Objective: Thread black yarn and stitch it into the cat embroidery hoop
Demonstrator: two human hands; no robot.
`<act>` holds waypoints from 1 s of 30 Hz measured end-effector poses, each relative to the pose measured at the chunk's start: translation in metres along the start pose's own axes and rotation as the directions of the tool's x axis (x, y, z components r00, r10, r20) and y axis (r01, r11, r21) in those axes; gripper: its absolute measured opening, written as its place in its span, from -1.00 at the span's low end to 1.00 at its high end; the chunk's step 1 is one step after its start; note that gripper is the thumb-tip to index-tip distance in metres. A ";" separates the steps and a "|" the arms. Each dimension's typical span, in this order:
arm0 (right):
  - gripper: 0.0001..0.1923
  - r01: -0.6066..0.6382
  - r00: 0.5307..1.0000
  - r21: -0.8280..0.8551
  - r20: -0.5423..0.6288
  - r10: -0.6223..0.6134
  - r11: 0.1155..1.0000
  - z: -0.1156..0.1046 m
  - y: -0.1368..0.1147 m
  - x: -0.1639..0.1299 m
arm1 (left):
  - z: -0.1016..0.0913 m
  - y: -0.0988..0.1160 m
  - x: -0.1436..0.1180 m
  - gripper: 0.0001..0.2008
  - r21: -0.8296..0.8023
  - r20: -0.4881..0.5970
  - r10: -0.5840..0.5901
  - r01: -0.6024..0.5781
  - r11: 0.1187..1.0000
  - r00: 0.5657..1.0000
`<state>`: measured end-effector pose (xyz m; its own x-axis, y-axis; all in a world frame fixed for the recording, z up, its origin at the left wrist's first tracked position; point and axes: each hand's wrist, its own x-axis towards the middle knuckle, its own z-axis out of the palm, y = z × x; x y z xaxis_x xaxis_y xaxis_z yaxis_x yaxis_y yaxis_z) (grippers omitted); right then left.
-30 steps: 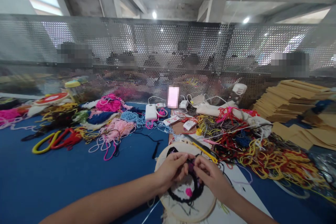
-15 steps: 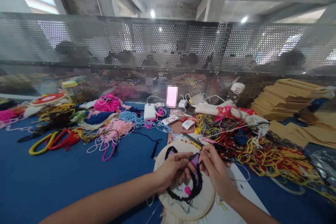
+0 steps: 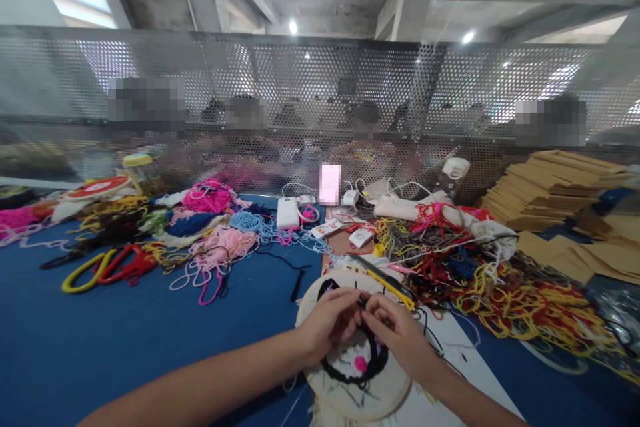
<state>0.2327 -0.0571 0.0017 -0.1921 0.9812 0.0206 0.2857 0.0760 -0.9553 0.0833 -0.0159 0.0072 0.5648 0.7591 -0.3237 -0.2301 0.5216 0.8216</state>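
Near edge of the blue table (image 3: pixel 125 347): round wooden embroidery hoop (image 3: pixel 350 407) lies flat on a white sheet (image 3: pixel 467 363), cloth stretched in it, a black yarn outline and a small pink patch (image 3: pixel 360 365) worked into the cloth

Left hand (image 3: pixel 327 320) and right hand (image 3: pixel 395 333) meet over the far half of the hoop, fingertips pinched together on a bit of black yarn (image 3: pixel 361 307) right at the cloth. Both hands closed on that strand; whether a needle or tool sits between the fingers I cannot tell, too small and hidden

Step in hand, as I judge it: working the black strand at the outline, a fine two-handed pinch, hoop steadied only by the weight of the hands

The next move calls for keeping the hoop from sliding on the sheet and keeping the pinch tight enough that the strand does not slip out of the cloth

Around it: a yellow-handled tool (image 3: pixel 387 283) just beyond the hoop; a big tangle of red and yellow yarn (image 3: pixel 500 300) to the right; pink and blue yarn (image 3: pixel 215 227) far left; stack of brown card (image 3: pixel 550 187) far right; mesh screen (image 3: pixel 320 93) along the far edge
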 end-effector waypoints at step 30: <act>-0.84 0.121 0.968 -0.175 -0.199 -0.156 0.977 -0.010 -0.001 -0.006 | -0.002 -0.002 -0.002 -0.73 0.017 0.021 0.039 -0.039 0.999 0.999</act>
<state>0.2431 -0.0608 0.0053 -0.0440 0.9728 0.2275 0.4203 0.2246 -0.8791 0.0811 -0.0172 0.0051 0.5718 0.7705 -0.2817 -0.2388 0.4848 0.8414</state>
